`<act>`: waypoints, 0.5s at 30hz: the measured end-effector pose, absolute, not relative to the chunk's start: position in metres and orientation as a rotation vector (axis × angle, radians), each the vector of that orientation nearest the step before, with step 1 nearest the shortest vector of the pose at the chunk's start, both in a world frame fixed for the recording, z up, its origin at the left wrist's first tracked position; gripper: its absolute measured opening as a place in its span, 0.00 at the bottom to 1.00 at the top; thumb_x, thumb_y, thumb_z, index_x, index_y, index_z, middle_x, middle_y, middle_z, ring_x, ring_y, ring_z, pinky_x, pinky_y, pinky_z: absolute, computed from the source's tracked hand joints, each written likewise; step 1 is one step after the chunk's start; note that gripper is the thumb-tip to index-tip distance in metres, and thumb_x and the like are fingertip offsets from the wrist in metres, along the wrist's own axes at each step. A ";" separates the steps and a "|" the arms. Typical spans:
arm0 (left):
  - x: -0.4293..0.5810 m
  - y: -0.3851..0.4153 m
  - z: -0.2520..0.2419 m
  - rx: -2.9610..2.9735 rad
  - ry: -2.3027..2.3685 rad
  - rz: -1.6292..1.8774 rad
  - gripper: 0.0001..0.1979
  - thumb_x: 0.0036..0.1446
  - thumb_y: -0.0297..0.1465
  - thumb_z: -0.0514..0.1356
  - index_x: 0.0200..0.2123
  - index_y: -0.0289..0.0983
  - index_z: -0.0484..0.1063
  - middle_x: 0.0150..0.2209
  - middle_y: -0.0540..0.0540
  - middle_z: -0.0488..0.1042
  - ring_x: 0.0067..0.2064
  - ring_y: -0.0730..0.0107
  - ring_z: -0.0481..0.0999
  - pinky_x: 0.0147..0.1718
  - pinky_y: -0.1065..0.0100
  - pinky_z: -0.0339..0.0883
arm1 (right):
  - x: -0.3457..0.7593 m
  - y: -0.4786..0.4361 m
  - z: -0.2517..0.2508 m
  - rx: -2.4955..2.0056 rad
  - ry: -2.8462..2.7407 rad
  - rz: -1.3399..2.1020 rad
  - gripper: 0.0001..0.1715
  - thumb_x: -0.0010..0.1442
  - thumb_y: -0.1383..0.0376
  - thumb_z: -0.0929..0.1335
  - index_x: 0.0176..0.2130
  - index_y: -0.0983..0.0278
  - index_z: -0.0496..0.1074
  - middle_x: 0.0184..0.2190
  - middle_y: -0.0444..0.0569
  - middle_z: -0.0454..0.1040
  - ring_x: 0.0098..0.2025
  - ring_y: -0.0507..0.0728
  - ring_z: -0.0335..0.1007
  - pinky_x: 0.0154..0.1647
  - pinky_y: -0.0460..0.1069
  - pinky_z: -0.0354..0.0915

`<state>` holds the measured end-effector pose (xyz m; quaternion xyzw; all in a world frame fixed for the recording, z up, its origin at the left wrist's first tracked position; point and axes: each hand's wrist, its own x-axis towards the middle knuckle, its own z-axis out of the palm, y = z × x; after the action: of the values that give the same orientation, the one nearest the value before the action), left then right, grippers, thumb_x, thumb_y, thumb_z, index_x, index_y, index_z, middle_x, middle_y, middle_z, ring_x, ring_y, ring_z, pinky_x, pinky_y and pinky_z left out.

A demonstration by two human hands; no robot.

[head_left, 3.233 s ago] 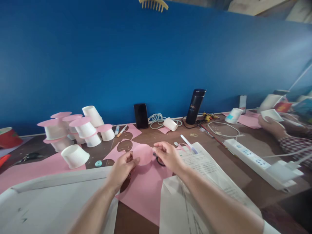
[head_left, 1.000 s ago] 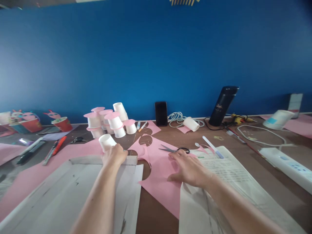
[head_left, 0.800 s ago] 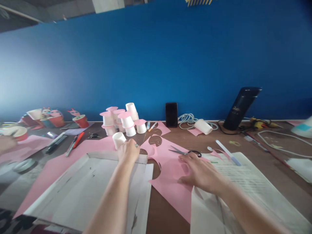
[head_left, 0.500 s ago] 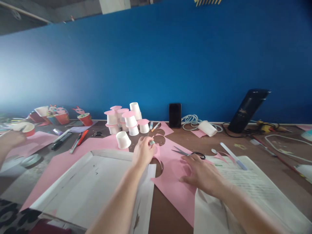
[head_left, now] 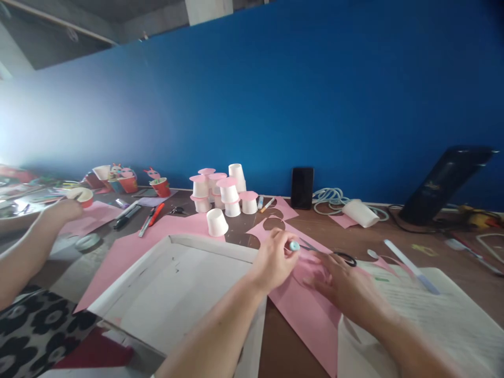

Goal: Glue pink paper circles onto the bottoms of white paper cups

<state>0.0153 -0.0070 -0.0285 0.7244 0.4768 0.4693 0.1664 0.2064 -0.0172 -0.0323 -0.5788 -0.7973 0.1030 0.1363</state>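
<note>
My left hand (head_left: 277, 260) is closed around a small stick (head_left: 294, 245) with a round light-teal end; its kind is hard to make out. Beneath both hands lies a pink paper sheet (head_left: 303, 310) with round cut-outs along its upper left edge. My right hand (head_left: 340, 283) rests on that sheet with its fingers spread, beside my left hand. Scissors (head_left: 344, 258) with dark handles lie at its fingertips, partly hidden by it. Left of the hands is a shallow white box lid (head_left: 205, 294). A white paper cup (head_left: 217, 222) stands upside down behind the lid.
Stacked white cups with pink paper discs (head_left: 228, 190) stand near the blue wall. A phone (head_left: 302, 188), a tipped cup (head_left: 360, 213) and a leaning black object (head_left: 444, 184) are to the right. A co-worker's hand (head_left: 63, 212) is at a red cup on the left.
The view has turned left, so things sit farther right. My left hand has moved right across the pink sheet, close to my right hand and the scissors. My right hand stays on the sheet.
</note>
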 end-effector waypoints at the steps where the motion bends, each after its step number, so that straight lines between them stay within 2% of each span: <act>1: 0.016 -0.007 -0.028 2.044 1.350 1.343 0.10 0.53 0.26 0.59 0.41 0.39 0.71 0.39 0.48 0.69 0.35 0.76 0.73 0.35 0.74 0.71 | 0.205 -0.018 -0.032 -1.653 -2.280 0.312 0.32 0.58 0.50 0.64 0.58 0.59 0.64 0.51 0.55 0.72 0.42 0.62 0.74 0.36 0.52 0.66; 5: 0.019 -0.009 -0.027 1.968 1.337 1.308 0.08 0.52 0.28 0.62 0.38 0.39 0.72 0.38 0.48 0.70 0.35 0.74 0.73 0.37 0.71 0.70 | 0.201 -0.019 -0.029 -1.567 -2.127 0.409 0.27 0.58 0.49 0.64 0.54 0.56 0.67 0.45 0.49 0.75 0.28 0.54 0.71 0.31 0.50 0.65; 10: 0.021 -0.010 -0.023 1.902 1.240 1.202 0.09 0.52 0.31 0.63 0.38 0.40 0.75 0.37 0.46 0.72 0.35 0.71 0.73 0.36 0.69 0.70 | 0.198 -0.018 -0.024 -1.423 -1.905 0.617 0.20 0.60 0.52 0.64 0.44 0.61 0.76 0.36 0.50 0.77 0.29 0.56 0.71 0.32 0.49 0.64; 13: 0.022 -0.011 -0.021 1.867 1.190 1.173 0.09 0.53 0.33 0.63 0.39 0.40 0.74 0.39 0.46 0.75 0.36 0.70 0.74 0.39 0.67 0.70 | 0.199 -0.015 -0.024 -1.363 -1.760 0.874 0.18 0.59 0.54 0.65 0.41 0.63 0.76 0.28 0.47 0.76 0.24 0.53 0.68 0.26 0.48 0.62; 15: 0.023 -0.011 -0.020 1.859 1.144 1.133 0.09 0.54 0.35 0.62 0.39 0.40 0.74 0.39 0.47 0.76 0.36 0.69 0.75 0.38 0.68 0.70 | 0.199 -0.013 -0.024 -1.349 -1.672 0.992 0.16 0.57 0.56 0.66 0.39 0.64 0.76 0.28 0.46 0.76 0.21 0.50 0.65 0.24 0.47 0.61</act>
<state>0.0227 -0.0108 -0.0198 0.7125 0.4382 0.4340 0.3347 0.1989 -0.0126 -0.0240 -0.5278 -0.6542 0.3880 0.3779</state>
